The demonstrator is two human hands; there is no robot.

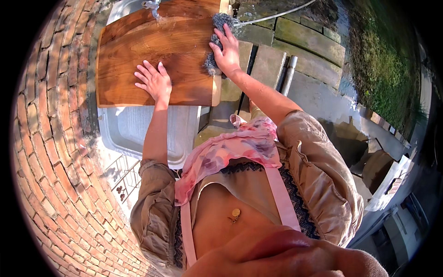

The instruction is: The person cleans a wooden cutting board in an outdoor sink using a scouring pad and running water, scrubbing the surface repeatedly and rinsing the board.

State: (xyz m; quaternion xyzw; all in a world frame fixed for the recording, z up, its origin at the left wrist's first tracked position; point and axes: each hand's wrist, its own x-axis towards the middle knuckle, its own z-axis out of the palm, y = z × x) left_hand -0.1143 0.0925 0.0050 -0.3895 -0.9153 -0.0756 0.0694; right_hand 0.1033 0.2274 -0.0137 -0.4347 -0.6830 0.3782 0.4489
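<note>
A broad wooden board [138, 46] with strong brown grain and pale side edges lies across a light grey sink [134, 134]. Its surface looks wet and glossy. My left hand [154, 82] rests on the board toward its near side, palm down, with the fingers spread and nothing held. At the board's right edge, my right hand [226, 53] presses a fuzzy grey scrubber [222, 19], which looks like steel wool. The scrubber sticks out beyond the fingertips and below the hand, along the pale edge. Its part under the palm is hidden.
A metal tap [151, 5] stands at the board's far side. A brick wall [50, 111] rises on the left. Right of the board are mossy stone slabs [309, 41], a pale hose [277, 15] and a metal pipe [289, 75]. Grass [383, 60] grows farther right.
</note>
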